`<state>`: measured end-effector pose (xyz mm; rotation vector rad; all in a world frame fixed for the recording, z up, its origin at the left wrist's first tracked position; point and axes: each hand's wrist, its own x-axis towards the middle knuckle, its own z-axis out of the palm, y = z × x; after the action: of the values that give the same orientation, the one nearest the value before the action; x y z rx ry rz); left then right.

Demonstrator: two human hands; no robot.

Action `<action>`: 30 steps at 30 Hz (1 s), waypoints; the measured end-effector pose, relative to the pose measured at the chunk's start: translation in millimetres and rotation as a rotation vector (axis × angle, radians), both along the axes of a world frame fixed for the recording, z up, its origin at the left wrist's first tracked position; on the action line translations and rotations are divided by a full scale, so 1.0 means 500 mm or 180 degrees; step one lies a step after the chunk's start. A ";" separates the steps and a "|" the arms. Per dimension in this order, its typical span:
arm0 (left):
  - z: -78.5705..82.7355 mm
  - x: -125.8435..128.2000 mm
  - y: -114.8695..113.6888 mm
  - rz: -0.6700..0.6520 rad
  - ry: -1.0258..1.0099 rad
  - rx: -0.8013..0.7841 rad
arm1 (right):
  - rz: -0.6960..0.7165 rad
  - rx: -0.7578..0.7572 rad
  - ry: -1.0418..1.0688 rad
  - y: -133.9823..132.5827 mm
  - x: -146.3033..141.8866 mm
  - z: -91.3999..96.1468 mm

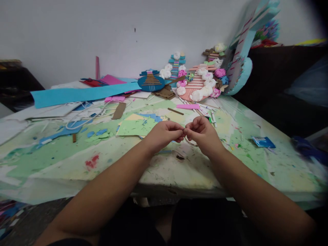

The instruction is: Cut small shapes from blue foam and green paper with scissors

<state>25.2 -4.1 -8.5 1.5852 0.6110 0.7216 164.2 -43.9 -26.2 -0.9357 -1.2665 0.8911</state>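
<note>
My left hand and my right hand meet above the middle of the paint-stained table. Both have their fingers curled and pinched together at the fingertips, touching each other. Whatever is pinched between them is too small to make out. A thin ring-like loop lies on the table just beneath my right hand. A light green paper sheet lies just left of my left hand.
A long blue paper strip lies at the back left. Craft pieces with paper flowers stand against the wall. Markers, a pink strip, a small blue packet and paper scraps are scattered about. A dark table stands at right.
</note>
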 end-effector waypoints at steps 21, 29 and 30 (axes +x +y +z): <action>-0.019 0.018 0.003 0.0233 -0.0099 0.0197 | -0.0297 -0.0146 0.0376 0.005 -0.005 -0.001; -0.023 0.020 0.005 0.0394 -0.0702 -0.0568 | 0.0044 -0.0589 0.0616 0.006 0.001 0.006; -0.023 0.020 0.005 0.0389 -0.0727 -0.0687 | 0.0109 -0.0604 0.0646 0.006 0.000 0.005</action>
<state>35.2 -1.4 -20.0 1.2545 0.5988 0.8837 164.2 -41.0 -23.5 -0.9475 -1.0400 1.1190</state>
